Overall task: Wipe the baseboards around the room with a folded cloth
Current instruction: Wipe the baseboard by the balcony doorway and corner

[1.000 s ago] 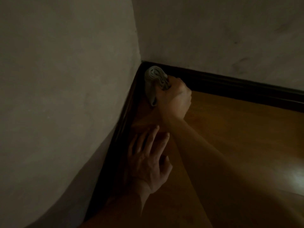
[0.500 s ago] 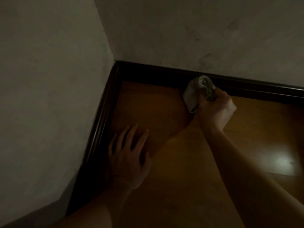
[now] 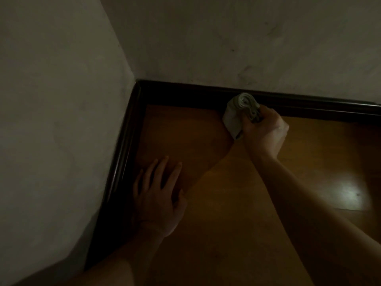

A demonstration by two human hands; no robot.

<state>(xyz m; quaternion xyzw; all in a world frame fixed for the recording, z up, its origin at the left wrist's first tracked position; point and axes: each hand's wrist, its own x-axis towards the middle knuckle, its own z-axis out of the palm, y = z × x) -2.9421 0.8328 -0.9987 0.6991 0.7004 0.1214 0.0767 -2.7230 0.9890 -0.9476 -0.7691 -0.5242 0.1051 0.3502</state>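
A dark baseboard (image 3: 185,93) runs along the far wall and turns at the corner down the left wall (image 3: 121,153). My right hand (image 3: 263,131) grips a folded grey cloth (image 3: 239,110) and holds it against the far baseboard, some way right of the corner. My left hand (image 3: 158,195) rests flat on the wooden floor with fingers spread, close beside the left baseboard.
The floor (image 3: 309,162) is glossy orange-brown wood with a bright glare patch at the right. Pale plaster walls (image 3: 61,100) meet in the corner at upper left. The room is dim.
My right hand has slid the cloth from the corner rightward along the far baseboard. The view has turned right with it. My left hand stays flat on the floor.
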